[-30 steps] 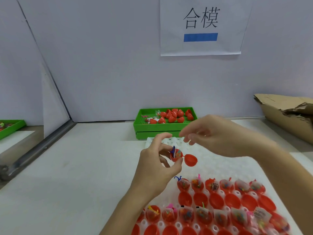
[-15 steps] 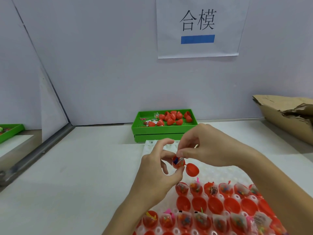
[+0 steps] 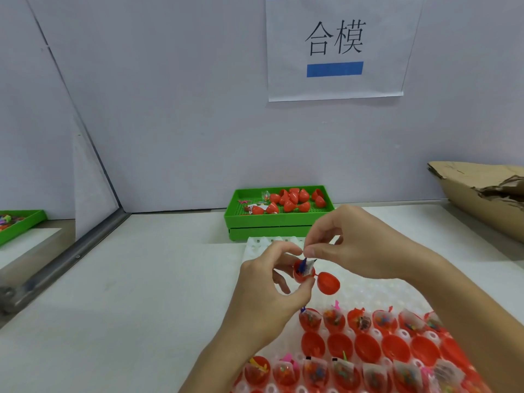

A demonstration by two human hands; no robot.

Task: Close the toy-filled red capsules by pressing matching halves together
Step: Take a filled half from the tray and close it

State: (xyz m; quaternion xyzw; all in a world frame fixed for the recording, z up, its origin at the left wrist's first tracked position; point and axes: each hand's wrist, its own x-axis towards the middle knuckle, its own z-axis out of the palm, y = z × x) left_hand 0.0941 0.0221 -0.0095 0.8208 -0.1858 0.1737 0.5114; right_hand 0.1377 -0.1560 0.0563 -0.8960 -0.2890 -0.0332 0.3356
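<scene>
Two hands above a white worktop, left hand (image 3: 272,290) gripping an open red capsule (image 3: 304,272) over the white tray (image 3: 377,293), right hand (image 3: 348,245) pinching its toy packet (image 3: 308,267), grey partition walls, paper sign (image 3: 336,46), green tray (image 3: 279,219) behind, tray's near rows cut off.

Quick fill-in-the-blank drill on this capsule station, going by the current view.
1. The left hand holds an open red capsule stuffed with a ____.
2. Its hinged empty half hangs to the ____.
3. The right hand pinches above the capsule with its ____.
4. Closed capsules lie in the ____ tray.

Missing: toy; right; fingers; green
</scene>
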